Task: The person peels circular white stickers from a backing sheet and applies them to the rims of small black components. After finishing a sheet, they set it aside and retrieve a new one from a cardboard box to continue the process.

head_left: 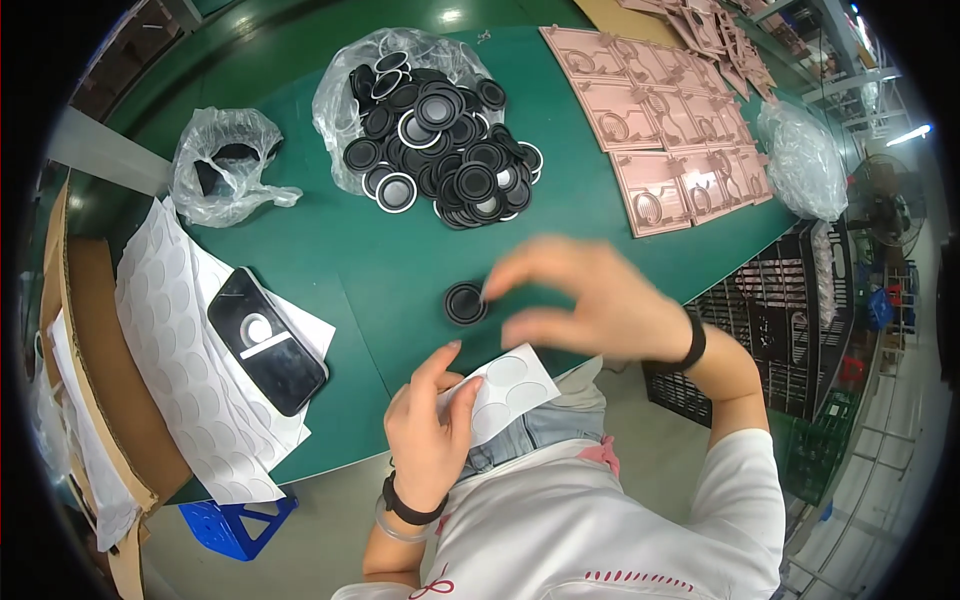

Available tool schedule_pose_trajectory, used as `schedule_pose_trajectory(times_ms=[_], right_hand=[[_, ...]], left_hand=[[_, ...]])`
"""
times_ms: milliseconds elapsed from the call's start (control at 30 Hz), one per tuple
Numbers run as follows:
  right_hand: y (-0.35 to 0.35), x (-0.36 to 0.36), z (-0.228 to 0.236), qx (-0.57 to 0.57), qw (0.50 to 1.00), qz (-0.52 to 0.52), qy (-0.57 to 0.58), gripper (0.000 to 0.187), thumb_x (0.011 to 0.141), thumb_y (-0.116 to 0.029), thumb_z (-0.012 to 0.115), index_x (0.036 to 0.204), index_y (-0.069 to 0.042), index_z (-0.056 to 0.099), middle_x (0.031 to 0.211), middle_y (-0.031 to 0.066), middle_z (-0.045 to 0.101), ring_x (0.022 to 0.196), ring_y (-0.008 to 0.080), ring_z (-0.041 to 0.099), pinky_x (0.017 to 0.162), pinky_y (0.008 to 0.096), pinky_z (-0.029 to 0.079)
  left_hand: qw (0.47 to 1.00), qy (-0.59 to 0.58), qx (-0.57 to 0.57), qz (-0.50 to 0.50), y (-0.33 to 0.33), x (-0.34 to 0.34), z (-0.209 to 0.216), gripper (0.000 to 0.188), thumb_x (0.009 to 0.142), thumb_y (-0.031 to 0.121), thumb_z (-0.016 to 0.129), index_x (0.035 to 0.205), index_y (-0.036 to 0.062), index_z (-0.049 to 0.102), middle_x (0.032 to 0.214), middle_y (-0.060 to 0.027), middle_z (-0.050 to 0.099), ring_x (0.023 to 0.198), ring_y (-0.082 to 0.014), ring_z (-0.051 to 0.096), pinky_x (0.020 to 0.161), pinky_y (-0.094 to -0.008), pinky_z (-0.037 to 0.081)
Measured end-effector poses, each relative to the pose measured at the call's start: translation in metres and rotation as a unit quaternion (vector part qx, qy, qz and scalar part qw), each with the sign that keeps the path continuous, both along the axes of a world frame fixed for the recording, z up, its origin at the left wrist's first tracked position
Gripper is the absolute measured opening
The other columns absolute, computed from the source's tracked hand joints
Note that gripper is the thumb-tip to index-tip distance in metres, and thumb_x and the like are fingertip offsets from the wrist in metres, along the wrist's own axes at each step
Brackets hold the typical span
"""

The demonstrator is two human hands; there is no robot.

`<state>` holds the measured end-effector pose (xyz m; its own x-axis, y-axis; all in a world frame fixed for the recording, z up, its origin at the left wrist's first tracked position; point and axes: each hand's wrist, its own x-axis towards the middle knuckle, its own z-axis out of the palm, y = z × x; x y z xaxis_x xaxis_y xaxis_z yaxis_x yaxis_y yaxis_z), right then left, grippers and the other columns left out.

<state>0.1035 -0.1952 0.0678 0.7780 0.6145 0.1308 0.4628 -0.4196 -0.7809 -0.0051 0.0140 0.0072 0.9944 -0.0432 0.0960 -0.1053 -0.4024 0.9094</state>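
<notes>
My left hand [428, 430] pinches a strip of white round stickers [512, 388] by its left end, between thumb and fingers, just off the table's near edge. My right hand [600, 305] is blurred by motion, its thumb and index finger spread apart. The index fingertip is at the right rim of a round black part [466, 303] lying on the table; whether it touches is too blurred to tell. Farther off, many similar round black parts [478, 180], some with white rims, spill in a heap from a clear plastic bag [335, 110].
Sticker sheets [175, 350] lie at left beneath a black phone [268, 342], beside a cardboard box [110, 340]. A crumpled plastic bag [225, 165] sits behind. Pink moulded panels [665, 130] cover the far right, near another bag [803, 160]. A black crate [760, 310] stands below the right edge.
</notes>
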Motion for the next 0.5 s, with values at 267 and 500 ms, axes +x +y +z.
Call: schedule_pose_trajectory(times_ms=[267,500], right_hand=[[-0.003,-0.025,-0.006,-0.004,0.975,-0.041,0.220,0.020,0.081,-0.010,0.077,0.096,-0.004,0.065,0.093,0.0055,0.071,0.088,0.0188,0.068,0.077,0.0297,0.052],[-0.004,-0.029,-0.008,0.025,0.980,-0.059,0.187,0.019,0.081,-0.009,0.076,0.096,-0.004,0.067,0.094,0.0056,0.070,0.084,0.0199,0.067,0.075,0.0304,0.052]], left_hand=[[0.998,-0.012,-0.047,0.027,0.001,0.011,0.020,0.052,0.075,0.002,0.081,0.122,0.0023,0.058,0.083,-0.0098,0.070,0.074,-0.0187,0.067,0.070,-0.0292,0.052],[0.944,0.179,-0.266,0.081,-0.001,0.005,0.021,0.055,0.075,-0.001,0.080,0.125,0.0020,0.055,0.085,-0.0092,0.072,0.079,-0.0129,0.067,0.074,-0.0228,0.050]])
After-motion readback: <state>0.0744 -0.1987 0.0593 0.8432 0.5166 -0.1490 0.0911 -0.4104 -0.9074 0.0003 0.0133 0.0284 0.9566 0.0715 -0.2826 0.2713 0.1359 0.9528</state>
